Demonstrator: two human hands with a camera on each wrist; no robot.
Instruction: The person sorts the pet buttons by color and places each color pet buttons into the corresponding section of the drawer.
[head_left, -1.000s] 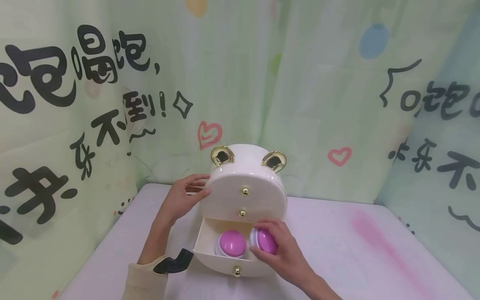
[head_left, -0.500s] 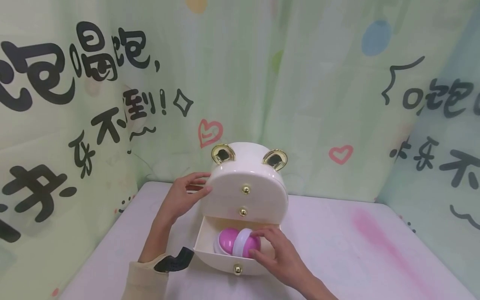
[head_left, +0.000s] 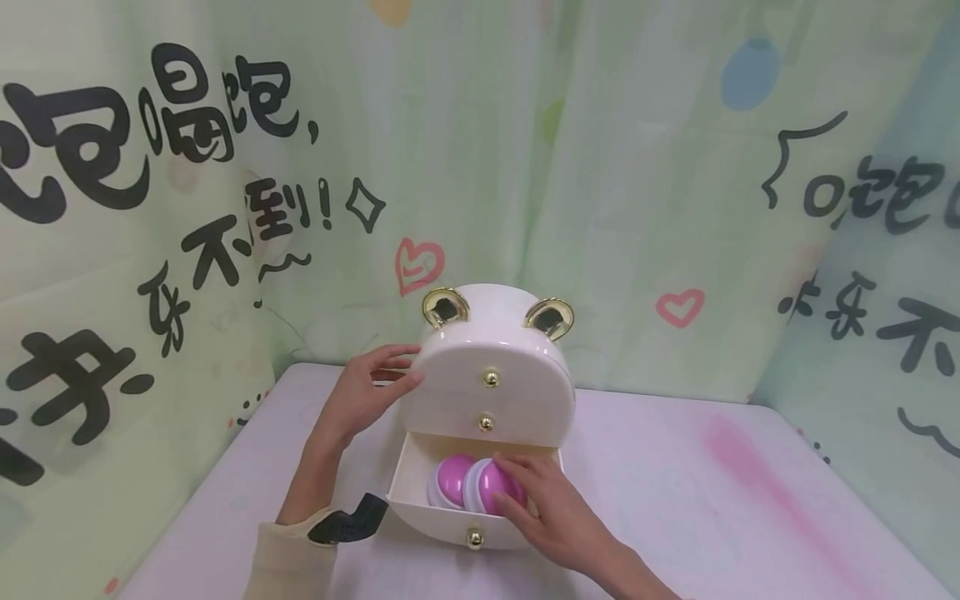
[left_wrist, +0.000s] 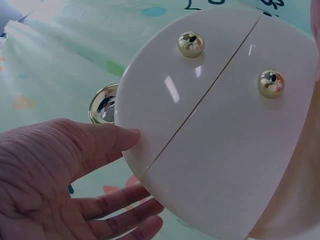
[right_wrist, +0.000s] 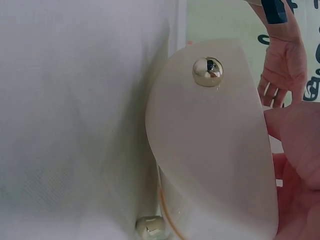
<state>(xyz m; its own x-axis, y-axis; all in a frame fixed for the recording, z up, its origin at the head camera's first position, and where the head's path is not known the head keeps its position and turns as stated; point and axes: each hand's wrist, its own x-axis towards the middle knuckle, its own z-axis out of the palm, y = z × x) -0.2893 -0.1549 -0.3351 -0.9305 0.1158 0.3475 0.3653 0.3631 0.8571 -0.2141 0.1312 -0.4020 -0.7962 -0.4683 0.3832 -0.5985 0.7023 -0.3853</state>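
Observation:
A white rounded storage box point(head_left: 450, 400) with two gold ring ears stands on the table, its bottom drawer point(head_left: 427, 523) pulled out. Inside the drawer, a round white jar with a pink domed lid point(head_left: 452, 477) lies at the left. My right hand point(head_left: 558, 512) holds a second such jar point(head_left: 489, 490) beside it, tilted, with the pink side toward my palm. In the right wrist view the drawer front hides both jars. My left hand point(head_left: 367, 398) touches the box's left side; in the left wrist view its thumb point(left_wrist: 127, 139) lies at the front edge, fingers extended below.
Gold ball knobs point(head_left: 491, 378) stick out from the box's front. The white table point(head_left: 675, 500) has a pink smear at the right. Pale green curtains point(head_left: 600, 208) with black writing surround it at the back and sides.
My right hand has moved left and put its jar inside the drawer against the other one, then turned it so more pink shows. My left hand keeps its place on the box.

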